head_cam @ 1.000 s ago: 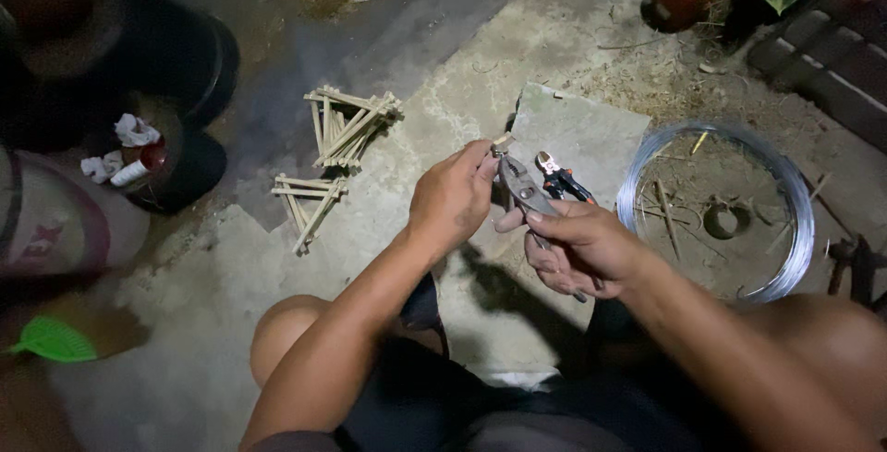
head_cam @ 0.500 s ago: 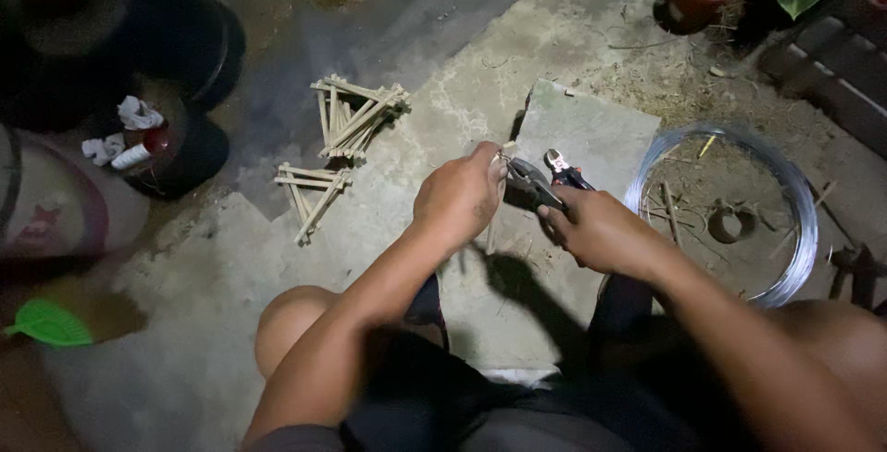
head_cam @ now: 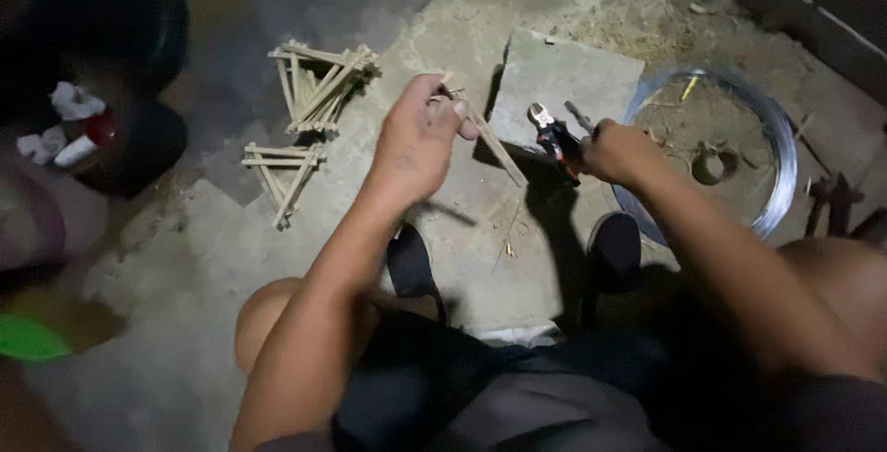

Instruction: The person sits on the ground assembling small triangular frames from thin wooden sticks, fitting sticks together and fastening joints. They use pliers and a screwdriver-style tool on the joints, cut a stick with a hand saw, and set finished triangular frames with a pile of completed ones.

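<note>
My left hand (head_cam: pixel 418 142) is raised over the concrete floor and pinches the top end of a bundle of thin bamboo sticks (head_cam: pixel 494 145) that slants down to the right. My right hand (head_cam: pixel 621 150) grips a pair of pliers (head_cam: pixel 555 137) with red and black handles, jaws pointing up and left, a short way to the right of the sticks. Hands and tools are apart, above a flat grey stone slab (head_cam: pixel 573 73).
Two finished triangular stick frames lie to the left, one (head_cam: pixel 321 89) above the other (head_cam: pixel 282 175). A coil of silver wire (head_cam: pixel 774 152) lies on the ground at right. Dark tyres (head_cam: pixel 139 54) and a red-and-white object (head_cam: pixel 74 133) sit far left. My knees frame the bottom.
My hands have separated: the left one lifted the sticks up and left, the right one drew the pliers away to the right. The view has shifted slightly.
</note>
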`<move>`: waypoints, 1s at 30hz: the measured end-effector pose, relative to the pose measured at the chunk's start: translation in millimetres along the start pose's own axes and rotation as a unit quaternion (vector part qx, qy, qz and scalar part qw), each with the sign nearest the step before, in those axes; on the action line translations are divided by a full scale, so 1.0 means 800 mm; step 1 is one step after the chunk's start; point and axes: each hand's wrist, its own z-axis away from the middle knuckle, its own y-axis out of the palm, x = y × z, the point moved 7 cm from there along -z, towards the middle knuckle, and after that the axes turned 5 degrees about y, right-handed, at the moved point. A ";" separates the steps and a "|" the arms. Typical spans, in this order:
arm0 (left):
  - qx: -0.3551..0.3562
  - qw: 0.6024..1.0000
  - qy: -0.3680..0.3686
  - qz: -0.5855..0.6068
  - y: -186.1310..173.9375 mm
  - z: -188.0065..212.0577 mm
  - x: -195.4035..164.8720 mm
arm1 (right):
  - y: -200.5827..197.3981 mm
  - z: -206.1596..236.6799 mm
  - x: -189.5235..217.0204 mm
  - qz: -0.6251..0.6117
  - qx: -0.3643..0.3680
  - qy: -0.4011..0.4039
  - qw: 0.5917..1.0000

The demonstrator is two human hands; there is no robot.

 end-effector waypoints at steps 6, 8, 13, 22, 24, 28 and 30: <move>0.015 0.987 -0.066 0.147 -0.005 -0.006 -0.001 | -0.005 -0.004 0.035 -0.059 -0.143 -0.019 0.988; 0.012 0.983 -0.069 0.168 -0.007 -0.005 0.001 | -0.010 -0.018 0.036 -0.067 -0.165 -0.016 0.984; 0.025 0.964 -0.110 0.242 -0.005 -0.001 0.015 | -0.029 -0.047 0.015 0.016 -0.194 -0.044 0.980; -0.011 0.939 -0.122 0.322 0.003 -0.012 0.026 | -0.011 0.008 0.037 0.059 -0.235 -0.103 0.965; -0.023 0.941 -0.093 0.325 0.003 -0.015 0.020 | -0.005 0.022 0.052 0.090 -0.221 -0.141 0.961; -0.049 0.928 -0.038 0.368 -0.001 -0.015 0.010 | 0.004 0.033 0.055 0.107 -0.197 -0.106 0.969; -0.045 0.928 -0.039 0.368 -0.001 -0.013 0.011 | 0.009 0.034 0.060 0.132 -0.206 -0.109 0.963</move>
